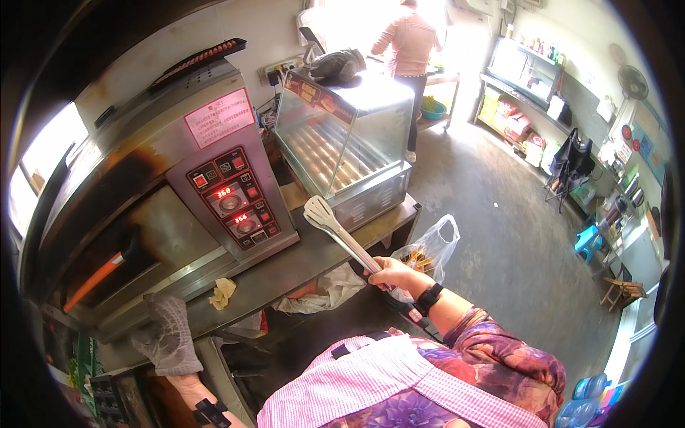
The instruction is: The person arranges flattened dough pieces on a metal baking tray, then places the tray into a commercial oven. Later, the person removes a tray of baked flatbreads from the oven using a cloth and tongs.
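My right hand [391, 277] is closed around the handle end of metal tongs [347, 242]. The slotted head of the tongs points up and left, over the front of the steel counter [285, 265]. On my left hand [168, 337] is a grey checked cloth glove; its fingers stretch toward the counter's edge, below the oven door, with nothing visible in them. Whether the glove touches the metal cannot be made out. Above it, the steel oven [153, 207] has an orange door handle [94, 282]. A crumpled yellowish paper or cloth [222, 293] lies between my hands.
Right of the oven stands a glass-sided roller warmer [342, 143]. A white plastic bag [437, 246] with thin sticks is beside my right wrist. Another person [410, 50] stands at the far window. Shelves and a folded black chair [571, 160] line the right wall.
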A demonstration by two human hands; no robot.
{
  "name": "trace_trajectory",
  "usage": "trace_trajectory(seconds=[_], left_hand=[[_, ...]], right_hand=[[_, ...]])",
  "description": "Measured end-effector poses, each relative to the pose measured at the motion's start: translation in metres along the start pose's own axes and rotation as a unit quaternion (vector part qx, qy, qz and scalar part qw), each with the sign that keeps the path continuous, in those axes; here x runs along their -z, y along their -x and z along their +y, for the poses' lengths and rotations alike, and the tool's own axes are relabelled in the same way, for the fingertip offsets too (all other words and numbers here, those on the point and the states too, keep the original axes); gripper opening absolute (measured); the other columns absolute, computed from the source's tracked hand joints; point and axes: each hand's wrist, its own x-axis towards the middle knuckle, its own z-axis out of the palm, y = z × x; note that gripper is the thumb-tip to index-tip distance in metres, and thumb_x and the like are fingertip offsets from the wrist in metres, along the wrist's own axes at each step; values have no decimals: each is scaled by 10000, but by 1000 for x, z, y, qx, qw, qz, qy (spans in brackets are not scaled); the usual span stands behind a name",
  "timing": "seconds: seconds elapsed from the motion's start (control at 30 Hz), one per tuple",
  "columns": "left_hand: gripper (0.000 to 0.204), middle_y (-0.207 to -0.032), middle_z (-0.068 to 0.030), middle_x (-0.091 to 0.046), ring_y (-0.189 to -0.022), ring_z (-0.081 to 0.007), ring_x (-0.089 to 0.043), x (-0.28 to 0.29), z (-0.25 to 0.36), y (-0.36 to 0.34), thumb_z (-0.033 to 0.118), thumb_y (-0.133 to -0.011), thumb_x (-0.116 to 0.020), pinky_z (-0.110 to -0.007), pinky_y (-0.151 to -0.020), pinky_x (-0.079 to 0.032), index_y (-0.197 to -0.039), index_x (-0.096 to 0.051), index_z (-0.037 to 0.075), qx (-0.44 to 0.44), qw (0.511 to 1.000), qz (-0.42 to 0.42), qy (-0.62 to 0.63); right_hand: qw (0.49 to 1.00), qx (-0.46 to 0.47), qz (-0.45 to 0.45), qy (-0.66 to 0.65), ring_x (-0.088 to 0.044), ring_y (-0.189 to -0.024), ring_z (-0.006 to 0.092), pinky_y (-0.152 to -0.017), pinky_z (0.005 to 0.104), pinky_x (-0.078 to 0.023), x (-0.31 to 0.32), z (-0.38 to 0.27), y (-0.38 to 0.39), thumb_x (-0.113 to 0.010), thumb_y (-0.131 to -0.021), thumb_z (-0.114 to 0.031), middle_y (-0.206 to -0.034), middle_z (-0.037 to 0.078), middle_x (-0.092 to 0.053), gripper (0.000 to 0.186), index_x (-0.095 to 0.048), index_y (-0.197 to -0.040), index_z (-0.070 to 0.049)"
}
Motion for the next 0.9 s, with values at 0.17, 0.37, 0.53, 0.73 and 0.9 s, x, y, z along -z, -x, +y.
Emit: trace_trajectory(seconds=[0.17,0.37,0.53,0.73,0.9], left_hand=[[591,-1280,-122,-523,-1228,-284,-437,-29,15,-19,434,-877,-523,-416,-1085,-285,-1294,-474,19,29,997,28,58],[583,-1231,-113,-543,-1172,-267,-465,-23,43,-66,438,-868,-567,-392,-1049,-328,-1267,-496,18,-4,997,72,16],[492,-1077,-69,-585,-1014,-209,-518,-16,73,-120,425,-838,-647,-335,-938,-415,-1133,-564,40,-1,999,22,-45],[364,-935,-18,-604,-902,-149,-522,-65,83,-165,410,-839,-657,-279,-852,-436,-995,-602,86,116,991,19,56],[326,-914,-15,-592,-864,-147,-505,-86,71,-175,337,-852,-650,-243,-840,-425,-1022,-599,64,-80,924,91,-363]], right_hand=[[1000,18,-3,0,-511,-517,82,-472,222,-389,-11,-12,-3,-666,-709,-140,-677,0,-549,370,-557,-1044,-25],[998,12,49,-25,-510,-510,100,-469,230,-397,-28,-25,-2,-673,-718,-114,-670,27,-549,366,-548,-1041,4],[997,22,56,-40,-515,-504,103,-462,238,-396,-47,-33,-14,-683,-726,-115,-669,24,-550,345,-549,-1024,0],[998,13,64,-12,-517,-496,101,-455,241,-390,-69,-37,-25,-695,-720,-131,-679,15,-554,355,-554,-1022,-10],[997,4,72,25,-520,-509,103,-456,247,-390,-79,-40,-23,-696,-721,-159,-682,18,-554,374,-557,-1034,-11]])
